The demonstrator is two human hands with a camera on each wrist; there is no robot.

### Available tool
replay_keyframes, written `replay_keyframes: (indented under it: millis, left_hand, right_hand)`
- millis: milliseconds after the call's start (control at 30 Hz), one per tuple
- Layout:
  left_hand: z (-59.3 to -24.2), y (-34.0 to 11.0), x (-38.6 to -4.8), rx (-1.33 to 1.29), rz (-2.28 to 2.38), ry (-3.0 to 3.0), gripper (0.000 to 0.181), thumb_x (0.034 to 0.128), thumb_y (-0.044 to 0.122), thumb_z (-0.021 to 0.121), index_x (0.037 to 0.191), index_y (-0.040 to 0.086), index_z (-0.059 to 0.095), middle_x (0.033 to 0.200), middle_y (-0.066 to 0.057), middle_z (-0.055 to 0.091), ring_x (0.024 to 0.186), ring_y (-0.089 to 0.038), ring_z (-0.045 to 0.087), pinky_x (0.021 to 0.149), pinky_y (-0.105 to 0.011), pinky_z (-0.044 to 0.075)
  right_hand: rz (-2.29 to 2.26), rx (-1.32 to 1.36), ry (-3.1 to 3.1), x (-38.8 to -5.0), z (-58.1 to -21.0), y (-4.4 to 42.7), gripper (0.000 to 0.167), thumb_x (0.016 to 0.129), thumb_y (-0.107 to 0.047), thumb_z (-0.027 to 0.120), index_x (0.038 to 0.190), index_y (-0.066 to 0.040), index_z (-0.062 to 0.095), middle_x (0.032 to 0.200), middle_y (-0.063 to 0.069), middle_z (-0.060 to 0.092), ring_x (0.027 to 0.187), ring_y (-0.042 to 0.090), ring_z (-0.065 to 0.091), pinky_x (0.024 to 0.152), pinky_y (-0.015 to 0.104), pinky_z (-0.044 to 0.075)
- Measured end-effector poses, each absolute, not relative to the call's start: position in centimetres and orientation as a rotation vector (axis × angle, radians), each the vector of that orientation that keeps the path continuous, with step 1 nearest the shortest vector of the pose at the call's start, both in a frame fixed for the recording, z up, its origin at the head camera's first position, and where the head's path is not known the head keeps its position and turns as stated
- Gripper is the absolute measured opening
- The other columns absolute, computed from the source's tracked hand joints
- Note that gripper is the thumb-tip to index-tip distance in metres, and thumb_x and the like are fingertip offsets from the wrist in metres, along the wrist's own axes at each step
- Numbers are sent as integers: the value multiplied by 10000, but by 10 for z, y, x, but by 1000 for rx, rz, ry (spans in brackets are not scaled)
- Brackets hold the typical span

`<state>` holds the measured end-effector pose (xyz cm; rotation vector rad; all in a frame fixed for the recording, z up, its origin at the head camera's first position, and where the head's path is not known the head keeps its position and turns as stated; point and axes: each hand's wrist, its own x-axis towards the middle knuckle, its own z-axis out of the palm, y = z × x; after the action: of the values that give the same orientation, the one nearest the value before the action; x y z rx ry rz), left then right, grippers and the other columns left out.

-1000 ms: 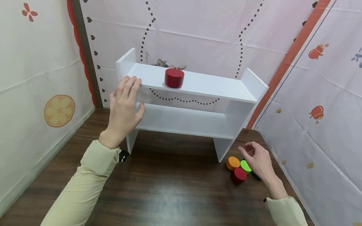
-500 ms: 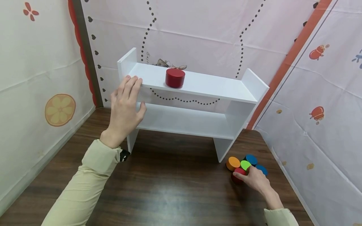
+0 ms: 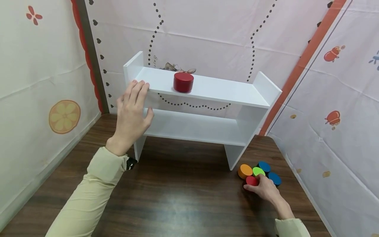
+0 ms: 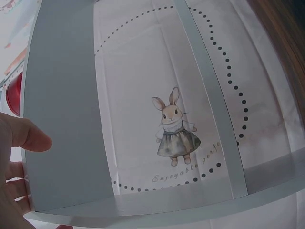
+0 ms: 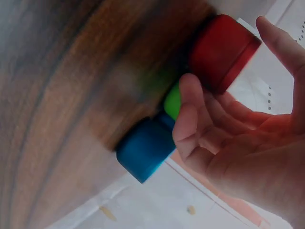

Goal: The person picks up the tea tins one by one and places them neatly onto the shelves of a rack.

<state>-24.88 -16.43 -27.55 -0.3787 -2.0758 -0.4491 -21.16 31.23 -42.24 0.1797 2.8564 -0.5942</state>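
Note:
My left hand rests at the upper left of a white two-tier shelf. Its fingers lie over the top board's front edge; the thumb points right, below that board. At the lower right, my right hand has its thumb and fingers on either side of a red cylindrical container, which stands on the table. In the right wrist view, that red container shows a lid-like seam near its end. Beside it are a green cylinder, an orange cylinder and two blue cylinders.
Another red cylinder stands on the shelf's top board, left of the middle. Patterned cloth walls surround the dark wooden table at the back and sides. The shelf's right side panel stands near the cylinder group.
My right hand has come down from above the cylinders onto the red container, uncovering the blue cylinders behind. The left hand has stayed on the shelf.

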Motion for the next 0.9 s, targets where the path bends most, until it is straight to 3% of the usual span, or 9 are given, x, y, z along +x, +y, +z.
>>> replay_keyframes:
  millis: [300,900]
  left_hand:
    - [-276,-164,-249,-376,-455,-2082,689,807,64,652,1445,58,391,1492,-139,398,1455,-278,249,1016,-603,317]
    - [-277,-164,-250,-368,-442,-2064,699,783,60,671,1429,58,405,1477,-137,413,1443,-275,267,995,-597,330]
  right_hand:
    - [-684,78,2887,-212,-432,312,715,742,-379,801,1196,82,496,1046,198,619,855,226,565,706,338,526]
    - [-790,-55,2931,-209,-416,281,706,752,-398,785,1256,-1,491,1133,158,604,964,241,557,712,333,562]
